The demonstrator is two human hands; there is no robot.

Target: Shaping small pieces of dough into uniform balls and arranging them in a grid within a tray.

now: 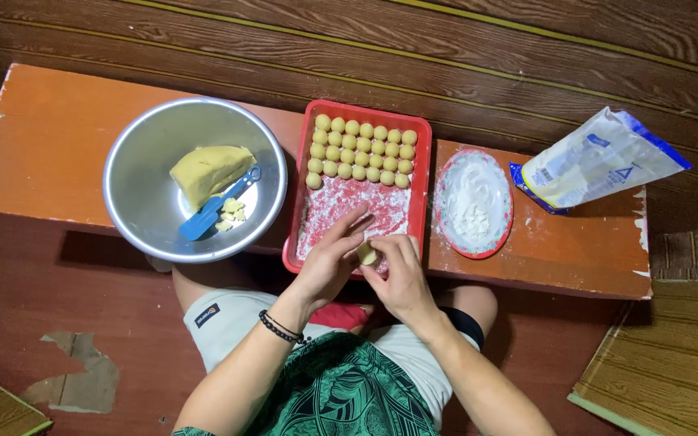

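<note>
Green patterned shorts and bent knees sit lowest, w/ both arms reaching up from them. Left hand & right hand meet over the near edge of the red tray. Fingers of both hands pinch a small yellow dough piece between them. Rows of little dough balls fill the far end of the tray; white flour dusts the rest. Left of it, a metal bowl holds a dough lump & a blue scraper. Right of it, a flour plate, then a flour bag, all on an orange bench.
</note>
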